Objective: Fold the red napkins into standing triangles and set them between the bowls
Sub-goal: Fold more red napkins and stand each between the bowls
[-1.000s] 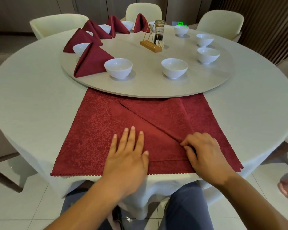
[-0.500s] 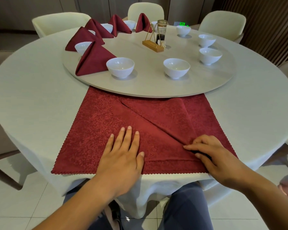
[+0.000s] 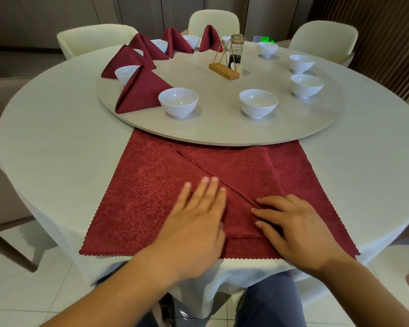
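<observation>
Cream cloth is draping the round table [image 3: 57, 142], with a pale wood-grain turntable [image 3: 222, 131] sitting on it. At 6 o'clock a patterned red napkin [image 3: 147, 190] with a scalloped hem is lying with one corner folded over, while folded triangles [image 3: 142, 90] are standing from 10 to 12 o'clock among glossy white bowls [image 3: 178, 101], the near ones empty. On the napkin, the left hand [image 3: 196, 230] is pressing flat with straight fingers, and the right hand [image 3: 298, 230] is resting spread fingers along the diagonal crease.

The flat napkin [image 3: 151, 194] is deep red with a mottled woven pattern, the bowls [image 3: 178, 101] plain white, the tablecloth [image 3: 57, 147] pale cream — the turntable [image 3: 222, 128] light grey-beige.
</observation>
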`<action>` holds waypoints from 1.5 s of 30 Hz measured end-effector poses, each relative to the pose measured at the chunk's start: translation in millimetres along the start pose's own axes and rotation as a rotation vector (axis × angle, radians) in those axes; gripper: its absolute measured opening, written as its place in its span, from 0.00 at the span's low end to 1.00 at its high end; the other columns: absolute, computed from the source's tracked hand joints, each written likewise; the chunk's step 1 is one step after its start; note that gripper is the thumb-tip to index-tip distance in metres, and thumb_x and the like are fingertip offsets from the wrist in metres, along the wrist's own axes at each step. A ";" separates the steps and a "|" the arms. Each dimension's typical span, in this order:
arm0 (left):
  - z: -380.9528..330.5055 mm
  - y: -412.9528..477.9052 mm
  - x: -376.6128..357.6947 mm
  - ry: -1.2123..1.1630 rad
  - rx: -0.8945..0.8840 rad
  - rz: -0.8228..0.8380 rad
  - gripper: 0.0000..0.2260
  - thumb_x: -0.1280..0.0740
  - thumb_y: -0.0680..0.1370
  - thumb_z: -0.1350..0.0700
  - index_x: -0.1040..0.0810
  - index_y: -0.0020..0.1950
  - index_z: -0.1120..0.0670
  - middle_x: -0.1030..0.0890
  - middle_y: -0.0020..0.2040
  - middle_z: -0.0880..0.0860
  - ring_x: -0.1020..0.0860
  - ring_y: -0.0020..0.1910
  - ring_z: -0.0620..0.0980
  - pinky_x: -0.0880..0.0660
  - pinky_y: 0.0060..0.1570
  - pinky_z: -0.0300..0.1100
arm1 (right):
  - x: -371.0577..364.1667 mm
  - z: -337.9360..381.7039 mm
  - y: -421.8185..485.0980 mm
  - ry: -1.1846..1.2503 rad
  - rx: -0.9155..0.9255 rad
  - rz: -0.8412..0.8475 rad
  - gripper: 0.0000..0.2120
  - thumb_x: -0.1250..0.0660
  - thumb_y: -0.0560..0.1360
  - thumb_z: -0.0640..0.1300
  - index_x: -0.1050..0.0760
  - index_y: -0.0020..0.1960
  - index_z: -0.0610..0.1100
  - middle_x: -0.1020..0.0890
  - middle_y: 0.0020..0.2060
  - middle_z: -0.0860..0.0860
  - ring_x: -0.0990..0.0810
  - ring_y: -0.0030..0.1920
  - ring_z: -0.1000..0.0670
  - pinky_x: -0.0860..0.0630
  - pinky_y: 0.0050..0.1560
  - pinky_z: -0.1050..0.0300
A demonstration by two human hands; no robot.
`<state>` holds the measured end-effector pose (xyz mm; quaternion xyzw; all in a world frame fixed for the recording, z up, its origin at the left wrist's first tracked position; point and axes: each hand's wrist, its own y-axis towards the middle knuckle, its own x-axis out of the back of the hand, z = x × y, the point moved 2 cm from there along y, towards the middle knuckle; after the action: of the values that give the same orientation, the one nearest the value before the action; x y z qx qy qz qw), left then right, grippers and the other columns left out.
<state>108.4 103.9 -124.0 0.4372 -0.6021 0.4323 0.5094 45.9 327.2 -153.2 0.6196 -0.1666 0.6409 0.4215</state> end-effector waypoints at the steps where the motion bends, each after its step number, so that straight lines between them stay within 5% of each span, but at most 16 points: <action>1: -7.7 7.8 -0.2 -0.039 -0.087 -0.007 0.29 0.59 0.84 0.47 0.64 0.83 0.52 0.69 0.81 0.50 0.72 0.78 0.47 0.68 0.78 0.50 | -1.8 0.4 -0.8 0.003 -0.012 -0.017 0.17 0.41 0.80 0.57 0.17 0.59 0.55 0.19 0.60 0.57 0.21 0.50 0.50 0.24 0.49 0.50; 4: -18.4 37.5 -11.5 -0.117 -0.213 0.033 0.27 0.54 0.87 0.48 0.59 0.84 0.53 0.63 0.83 0.49 0.67 0.80 0.44 0.65 0.79 0.47 | -6.0 0.4 -2.4 0.020 -0.014 -0.057 0.16 0.40 0.79 0.56 0.16 0.58 0.55 0.18 0.58 0.57 0.22 0.49 0.49 0.25 0.47 0.48; 12: 36.1 66.1 -18.8 -0.026 -0.002 0.068 0.32 0.54 0.84 0.38 0.58 0.84 0.52 0.62 0.83 0.48 0.65 0.81 0.44 0.63 0.80 0.47 | -10.6 -2.1 -2.1 0.054 -0.026 -0.096 0.15 0.39 0.78 0.55 0.15 0.55 0.55 0.18 0.58 0.58 0.22 0.49 0.50 0.25 0.47 0.48; 22: 140.0 92.0 -8.2 0.021 0.214 0.017 0.34 0.56 0.83 0.36 0.55 0.84 0.54 0.57 0.84 0.53 0.59 0.82 0.49 0.57 0.81 0.48 | -11.3 -2.9 -1.3 0.088 -0.041 -0.099 0.15 0.39 0.77 0.55 0.15 0.55 0.56 0.19 0.57 0.60 0.22 0.50 0.52 0.25 0.48 0.49; 25: 146.4 87.7 -7.6 0.072 0.261 -0.065 0.33 0.53 0.84 0.39 0.49 0.84 0.56 0.50 0.83 0.58 0.52 0.83 0.54 0.53 0.81 0.49 | -10.4 -4.4 -1.0 0.116 -0.043 -0.075 0.15 0.39 0.78 0.56 0.16 0.56 0.56 0.19 0.59 0.60 0.23 0.50 0.53 0.24 0.49 0.48; 27: 136.0 78.6 -2.3 0.117 0.269 -0.222 0.29 0.47 0.83 0.43 0.37 0.80 0.57 0.37 0.80 0.59 0.41 0.80 0.58 0.44 0.79 0.51 | -9.9 -5.2 -0.9 0.134 -0.045 -0.061 0.15 0.39 0.78 0.56 0.16 0.57 0.57 0.19 0.59 0.60 0.23 0.51 0.53 0.24 0.51 0.47; 30: 92.9 58.2 9.4 -0.052 0.058 -0.423 0.20 0.44 0.78 0.46 0.20 0.62 0.51 0.20 0.60 0.52 0.23 0.61 0.57 0.26 0.61 0.50 | -7.9 -5.7 -0.3 0.161 -0.055 -0.025 0.16 0.40 0.78 0.57 0.17 0.59 0.58 0.20 0.60 0.61 0.23 0.53 0.54 0.24 0.53 0.47; 34: 23.3 32.4 3.3 -0.264 -0.361 -0.171 0.14 0.36 0.79 0.41 0.19 0.60 0.45 0.21 0.56 0.43 0.24 0.56 0.45 0.26 0.57 0.44 | 1.1 -7.5 -1.1 0.188 -0.030 0.036 0.17 0.38 0.77 0.63 0.18 0.60 0.59 0.22 0.63 0.62 0.25 0.55 0.57 0.25 0.56 0.49; 40: 5.3 31.9 -11.0 -0.145 -0.453 -0.249 0.13 0.37 0.81 0.41 0.16 0.54 0.45 0.22 0.53 0.43 0.25 0.49 0.45 0.24 0.48 0.46 | 17.3 -12.2 -12.0 0.345 -0.035 0.094 0.21 0.32 0.69 0.70 0.18 0.55 0.60 0.24 0.65 0.67 0.27 0.63 0.58 0.31 0.62 0.63; 45: 5.0 30.8 -6.0 -0.144 -0.457 -0.311 0.12 0.40 0.84 0.47 0.18 0.50 0.48 0.20 0.50 0.43 0.23 0.47 0.46 0.24 0.45 0.45 | 23.5 -10.5 -16.5 0.323 -0.036 0.052 0.13 0.27 0.72 0.58 0.17 0.55 0.58 0.22 0.61 0.65 0.26 0.63 0.60 0.30 0.63 0.62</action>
<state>78.1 107.1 -132.9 0.4276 -0.6442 0.1701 0.6110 54.3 352.5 -138.2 0.4963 -0.1241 0.7397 0.4371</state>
